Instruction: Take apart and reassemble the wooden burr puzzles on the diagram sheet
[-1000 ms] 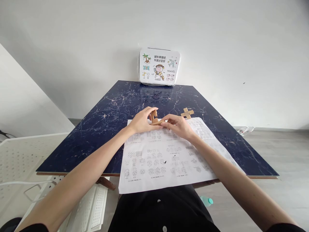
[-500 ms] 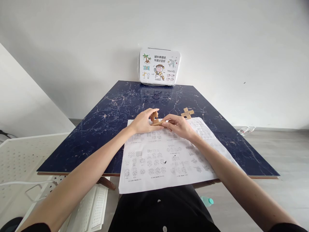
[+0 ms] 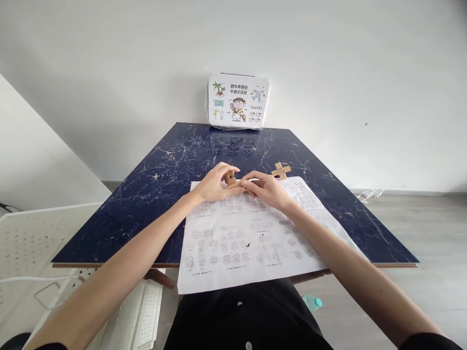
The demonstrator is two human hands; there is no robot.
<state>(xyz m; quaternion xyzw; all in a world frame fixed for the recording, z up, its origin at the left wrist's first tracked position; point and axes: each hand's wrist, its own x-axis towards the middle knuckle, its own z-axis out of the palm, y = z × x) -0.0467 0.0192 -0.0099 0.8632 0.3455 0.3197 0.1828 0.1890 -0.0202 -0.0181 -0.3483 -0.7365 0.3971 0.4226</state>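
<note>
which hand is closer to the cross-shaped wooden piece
Right: the right hand is just in front and left of the cross-shaped wooden piece; the left hand is farther to its left.

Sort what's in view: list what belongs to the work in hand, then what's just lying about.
Likely part of the work:
wooden pieces, held by the left hand and right hand
wooden cross, beyond the right hand
printed sheet, beneath both hands

Apparently just lying about:
cartoon-printed case
bottle with teal cap
crumpled clear plastic
</note>
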